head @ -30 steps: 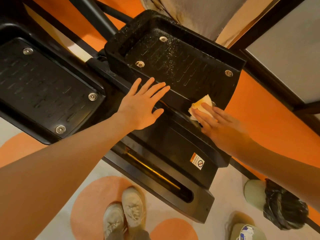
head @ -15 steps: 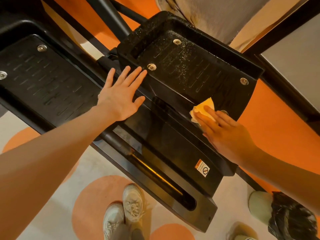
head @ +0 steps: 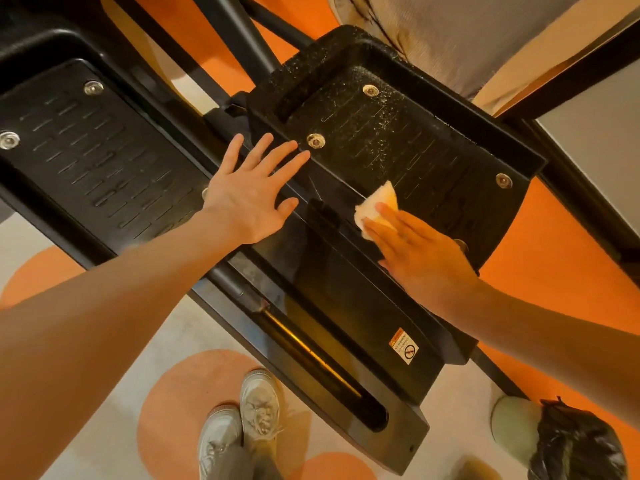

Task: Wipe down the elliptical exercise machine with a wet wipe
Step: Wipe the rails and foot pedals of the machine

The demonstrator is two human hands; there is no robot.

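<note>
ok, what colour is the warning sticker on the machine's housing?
The warning sticker is orange on top with a white lower part bearing a red prohibition circle, in the head view.

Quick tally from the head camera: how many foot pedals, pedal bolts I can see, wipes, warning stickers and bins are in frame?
Foot pedals: 2
Visible pedal bolts: 5
Wet wipes: 1, under the right hand
Warning stickers: 1
Bins with black liner: 1
Total: 10
</note>
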